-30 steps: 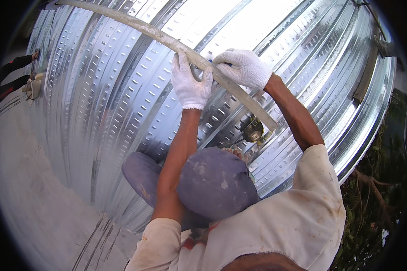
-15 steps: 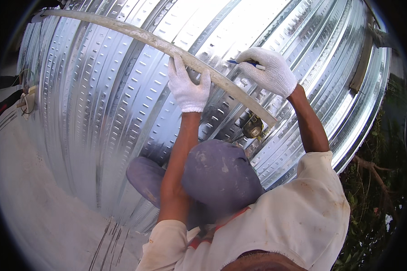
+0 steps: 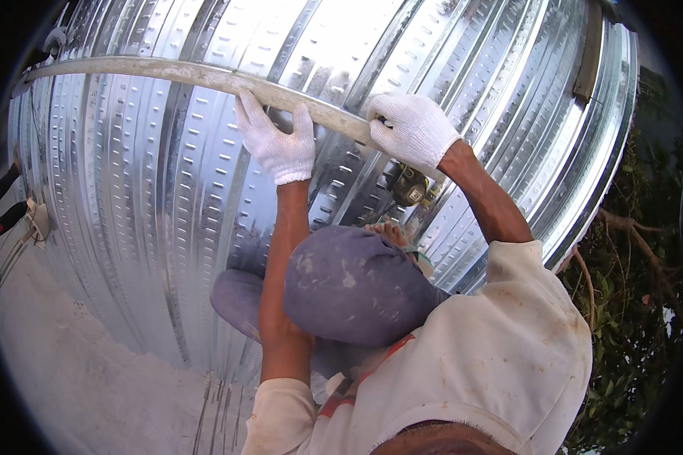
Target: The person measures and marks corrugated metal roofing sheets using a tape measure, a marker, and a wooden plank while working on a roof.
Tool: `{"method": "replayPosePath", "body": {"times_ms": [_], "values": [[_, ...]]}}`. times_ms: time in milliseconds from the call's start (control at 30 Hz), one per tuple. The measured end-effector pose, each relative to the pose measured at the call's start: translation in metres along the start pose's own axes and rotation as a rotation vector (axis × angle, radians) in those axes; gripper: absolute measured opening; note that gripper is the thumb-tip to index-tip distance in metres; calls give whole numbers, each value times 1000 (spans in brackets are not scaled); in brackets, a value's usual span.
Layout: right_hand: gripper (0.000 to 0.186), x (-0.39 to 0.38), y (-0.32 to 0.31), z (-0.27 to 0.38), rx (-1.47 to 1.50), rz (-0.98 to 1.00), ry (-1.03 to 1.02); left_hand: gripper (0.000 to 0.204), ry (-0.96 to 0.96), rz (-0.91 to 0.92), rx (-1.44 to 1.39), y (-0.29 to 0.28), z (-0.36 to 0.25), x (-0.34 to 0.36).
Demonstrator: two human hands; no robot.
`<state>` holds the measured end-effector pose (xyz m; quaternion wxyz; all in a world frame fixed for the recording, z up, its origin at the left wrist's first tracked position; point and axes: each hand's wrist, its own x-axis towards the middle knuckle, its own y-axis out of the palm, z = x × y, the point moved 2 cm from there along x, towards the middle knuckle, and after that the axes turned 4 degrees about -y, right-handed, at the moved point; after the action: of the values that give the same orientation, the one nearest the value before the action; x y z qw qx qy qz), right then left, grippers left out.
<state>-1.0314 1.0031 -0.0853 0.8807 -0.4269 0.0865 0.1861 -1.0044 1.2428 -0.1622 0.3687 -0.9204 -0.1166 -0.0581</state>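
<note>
A long pale bar point(image 3: 167, 70) lies across the shiny ribbed metal decking point(image 3: 205, 163). My left hand point(image 3: 281, 152), in a white knitted glove, is open, with fingertips against the bar's near edge and the thumb spread. My right hand point(image 3: 417, 130), gloved the same way, is closed at the bar's right part and covers some of it. It grips a pen, now almost wholly hidden by the glove; the half-second-old frame shows its blue end. Just below that hand, a black and yellow tape measure point(image 3: 410, 187) rests on the decking near my knee.
My bent knee point(image 3: 357, 284) in purple-grey trousers is between my arms. Dusty concrete point(image 3: 91, 364) with several thin rods point(image 3: 218, 413) borders the decking at lower left. A dark-sleeved arm point(image 3: 0, 197) shows at the left edge. Branches point(image 3: 630, 224) and leaves stand beyond the right edge.
The view has shifted. My right hand has come in against the bar, turning so the pen is hidden. My left hand keeps its place along the bar.
</note>
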Motion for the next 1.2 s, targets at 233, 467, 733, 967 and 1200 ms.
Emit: {"method": "replayPosePath", "body": {"times_ms": [233, 467, 733, 967, 1200], "values": [[21, 14, -4, 10, -156, 152, 76, 106, 26, -8, 56, 0, 4, -1], [24, 32, 10, 17, 108, -98, -22, 102, 29, 10, 39, -1, -3, 1], [25, -6, 2, 12, -145, -22, 53, 108, 50, -2, 48, 0, 5, -1], [23, 13, 19, 17, -9, -160, -23, 108, 48, 2, 25, 1, 3, -4], [26, 59, -5, 68, 338, -560, -366, 106, 33, -9, 21, -1, 1, 2]]}}
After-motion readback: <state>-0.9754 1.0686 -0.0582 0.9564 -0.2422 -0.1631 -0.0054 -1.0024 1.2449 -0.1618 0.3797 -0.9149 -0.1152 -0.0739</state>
